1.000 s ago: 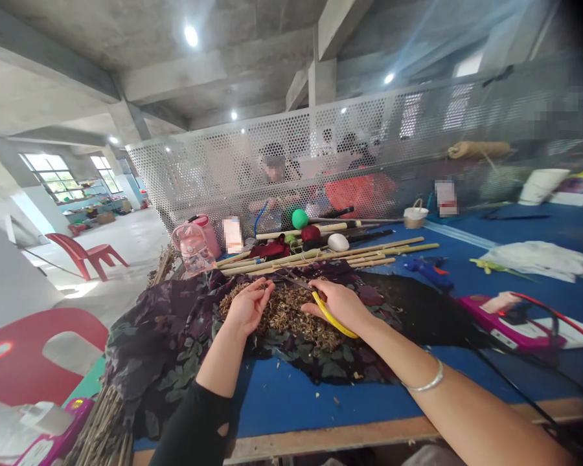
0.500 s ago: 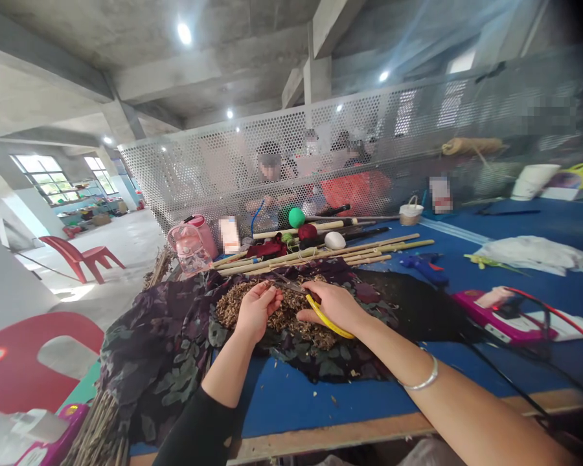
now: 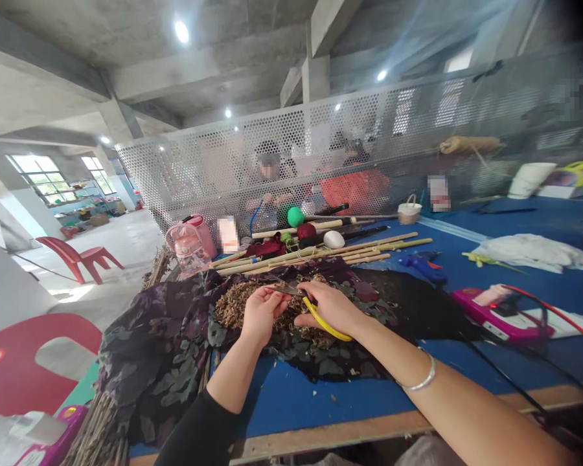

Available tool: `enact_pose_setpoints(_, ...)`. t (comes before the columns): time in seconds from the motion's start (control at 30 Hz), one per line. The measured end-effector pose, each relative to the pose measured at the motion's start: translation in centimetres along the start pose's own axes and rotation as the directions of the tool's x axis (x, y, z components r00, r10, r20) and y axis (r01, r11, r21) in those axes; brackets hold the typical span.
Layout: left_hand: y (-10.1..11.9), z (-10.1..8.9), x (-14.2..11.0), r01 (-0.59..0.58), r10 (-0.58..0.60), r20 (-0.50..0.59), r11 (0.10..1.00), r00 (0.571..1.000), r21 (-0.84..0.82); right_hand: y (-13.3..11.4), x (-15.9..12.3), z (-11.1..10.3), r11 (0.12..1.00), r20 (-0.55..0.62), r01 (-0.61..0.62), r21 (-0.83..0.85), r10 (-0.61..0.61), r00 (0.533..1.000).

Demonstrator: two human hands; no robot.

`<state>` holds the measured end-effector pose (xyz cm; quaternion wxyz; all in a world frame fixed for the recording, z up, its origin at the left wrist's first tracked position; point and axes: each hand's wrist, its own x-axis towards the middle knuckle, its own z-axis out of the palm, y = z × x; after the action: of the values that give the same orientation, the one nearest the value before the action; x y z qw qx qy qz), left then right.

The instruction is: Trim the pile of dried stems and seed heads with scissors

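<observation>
Yellow-handled scissors sit in the right hand, over a heap of dried brown plant bits; part of the handle is hidden by the grip, and the blade tips are hard to make out at the left fingers. Heap lies on dark leaf-print cloth on the blue table, its middle covered by both hands. Left hand: thumb drawn against fingers just by the blades; too small to tell if anything is pinched. Left forearm angles up from bottom centre, black sleeve cut off by the frame. Right forearm comes in from lower right, silver bangle near the wrist, fingers wrapped on the handle, blades pointing left. Bamboo sticks lie behind the cloth, ends partly hidden by other items. Perforated metal screen obscures people beyond it. Upper right corner is dark.
</observation>
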<state>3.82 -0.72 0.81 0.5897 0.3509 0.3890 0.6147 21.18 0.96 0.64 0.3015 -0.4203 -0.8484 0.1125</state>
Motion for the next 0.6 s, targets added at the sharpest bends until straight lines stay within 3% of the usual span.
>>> enact_pose_setpoints(0.6,0.61,0.04,-0.28,0.077,-0.077,-0.001,0.997,0.997,0.023,-0.88,-0.10,-0.45,0.949,0.001,-0.039,-0.313,0.041,0.999)
